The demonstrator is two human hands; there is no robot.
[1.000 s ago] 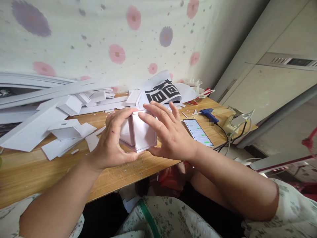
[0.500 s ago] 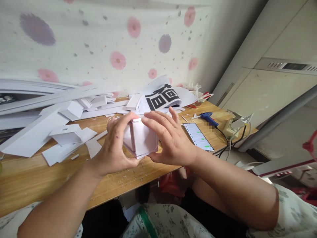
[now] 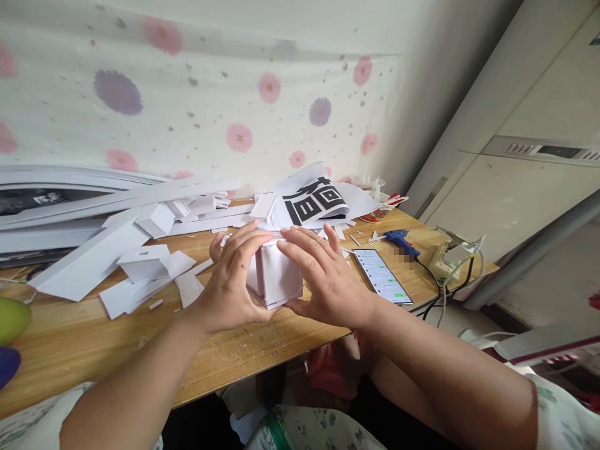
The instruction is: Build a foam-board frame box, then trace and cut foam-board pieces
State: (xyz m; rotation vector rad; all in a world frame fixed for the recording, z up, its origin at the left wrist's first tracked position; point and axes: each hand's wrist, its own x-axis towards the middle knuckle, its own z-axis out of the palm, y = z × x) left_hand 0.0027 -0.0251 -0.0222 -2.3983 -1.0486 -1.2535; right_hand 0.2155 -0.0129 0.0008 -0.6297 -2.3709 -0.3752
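A small white foam-board box (image 3: 280,277) stands on the wooden table (image 3: 84,350) near its front edge. My left hand (image 3: 232,284) wraps the box's left side, fingers curled over its top edge. My right hand (image 3: 323,278) presses against the right side, fingers laid across the top and thumb at the lower front corner. Both hands grip the box between them. Part of the box's open inside shows between my hands.
White foam-board strips and offcuts (image 3: 117,250) pile up at the left and back. A sheet with black characters (image 3: 315,199) lies behind the box. A phone (image 3: 382,275), a blue glue gun (image 3: 397,238), and a power strip with cables (image 3: 445,256) lie at the right.
The view has tilted up and shifted, so the table scene sits lower in the picture. My hands keep the same hold on the box, with my right fingers closing in over its top.
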